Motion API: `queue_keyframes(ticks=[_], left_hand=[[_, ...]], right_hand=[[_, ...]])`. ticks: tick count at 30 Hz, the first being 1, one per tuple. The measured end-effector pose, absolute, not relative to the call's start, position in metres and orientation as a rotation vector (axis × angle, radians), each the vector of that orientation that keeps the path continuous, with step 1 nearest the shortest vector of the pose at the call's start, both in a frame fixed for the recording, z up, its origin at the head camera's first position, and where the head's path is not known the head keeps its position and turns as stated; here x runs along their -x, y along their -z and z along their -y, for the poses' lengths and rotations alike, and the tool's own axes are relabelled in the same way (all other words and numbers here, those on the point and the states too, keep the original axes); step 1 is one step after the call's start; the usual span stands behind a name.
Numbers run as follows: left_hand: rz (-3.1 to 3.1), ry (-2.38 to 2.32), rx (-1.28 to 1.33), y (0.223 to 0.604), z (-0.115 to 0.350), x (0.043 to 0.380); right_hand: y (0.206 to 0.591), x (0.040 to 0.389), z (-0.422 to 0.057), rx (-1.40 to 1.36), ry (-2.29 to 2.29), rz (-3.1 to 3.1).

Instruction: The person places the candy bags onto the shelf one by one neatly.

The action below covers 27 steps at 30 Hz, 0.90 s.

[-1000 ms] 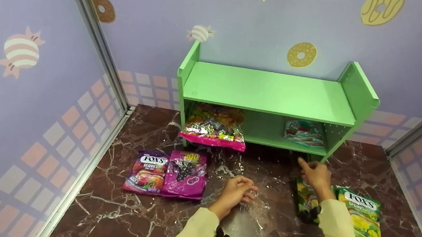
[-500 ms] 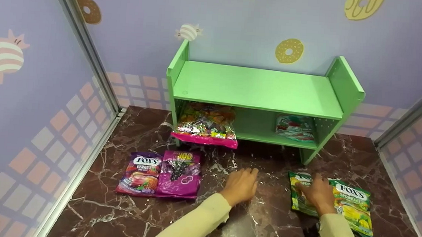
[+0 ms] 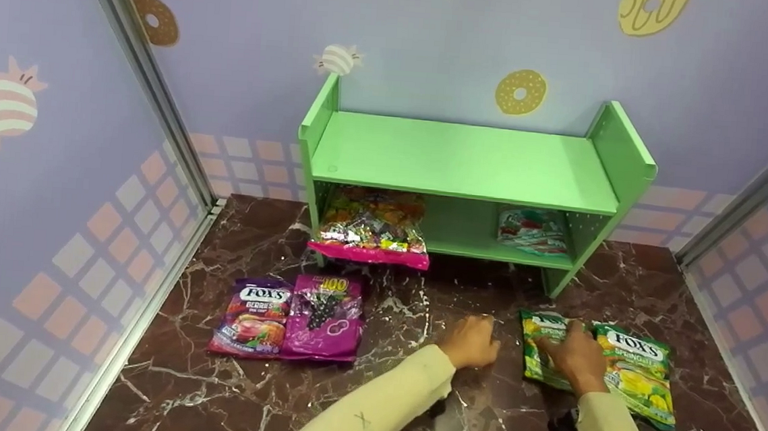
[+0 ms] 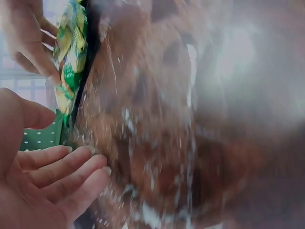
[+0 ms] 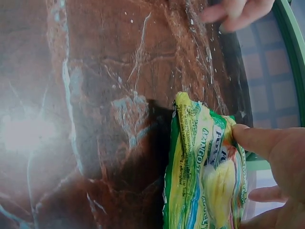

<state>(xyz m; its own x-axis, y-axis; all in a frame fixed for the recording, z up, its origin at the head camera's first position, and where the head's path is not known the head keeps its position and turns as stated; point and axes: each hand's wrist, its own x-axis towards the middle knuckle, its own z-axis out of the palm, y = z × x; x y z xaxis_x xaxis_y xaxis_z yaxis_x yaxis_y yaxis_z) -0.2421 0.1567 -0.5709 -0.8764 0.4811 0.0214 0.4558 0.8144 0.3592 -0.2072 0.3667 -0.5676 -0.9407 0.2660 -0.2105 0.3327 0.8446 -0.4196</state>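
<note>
My right hand [image 3: 571,357] rests on a green and yellow Fox's candy bag [image 3: 537,369] that lies on the floor. Up close in the right wrist view, its thumb touches the top of this bag [image 5: 200,167]; some fingertips are hidden. Beside it, to the right, lies a second green Fox's candy bag [image 3: 639,382], partly covered by the hand. My left hand [image 3: 471,343] is low over the floor, left of the first green bag and apart from it. In the left wrist view this hand [image 4: 57,176] has loosely bent fingers and holds nothing.
A green two-tier shelf [image 3: 465,160] stands at the back. On its lower tier are a pink-edged candy bag [image 3: 373,231], overhanging the front, and a teal candy bag [image 3: 533,231]. A purple Fox's Berries bag [image 3: 253,318] and a magenta grape candy bag [image 3: 322,319] lie side by side at left.
My right hand has come back from the shelf's front and settled on the first green bag. The left hand has moved right, toward that bag. The view has shifted slightly.
</note>
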Motion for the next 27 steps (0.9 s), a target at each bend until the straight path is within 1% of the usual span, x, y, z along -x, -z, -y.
queue_keyframes(ticks=[11, 16, 23, 27], left_hand=[[-2.785, -0.880, -0.527, 0.583, -0.182, 0.241], [-2.695, -1.058, -0.371, 0.585, -0.188, 0.241], [-2.399, -1.446, -0.089, 0.585, -0.193, 0.234], [-2.351, -1.537, -0.063, 0.588, -0.195, 0.232]], right_hand=[[0.569, 0.210, -0.346, -0.485, 0.728, -2.893], [0.567, 0.211, -0.337, -0.488, 0.750, -2.873], [0.567, 0.212, -0.331, -0.517, 0.787, -2.859], [0.568, 0.211, -0.331, -0.523, 0.842, -2.833]])
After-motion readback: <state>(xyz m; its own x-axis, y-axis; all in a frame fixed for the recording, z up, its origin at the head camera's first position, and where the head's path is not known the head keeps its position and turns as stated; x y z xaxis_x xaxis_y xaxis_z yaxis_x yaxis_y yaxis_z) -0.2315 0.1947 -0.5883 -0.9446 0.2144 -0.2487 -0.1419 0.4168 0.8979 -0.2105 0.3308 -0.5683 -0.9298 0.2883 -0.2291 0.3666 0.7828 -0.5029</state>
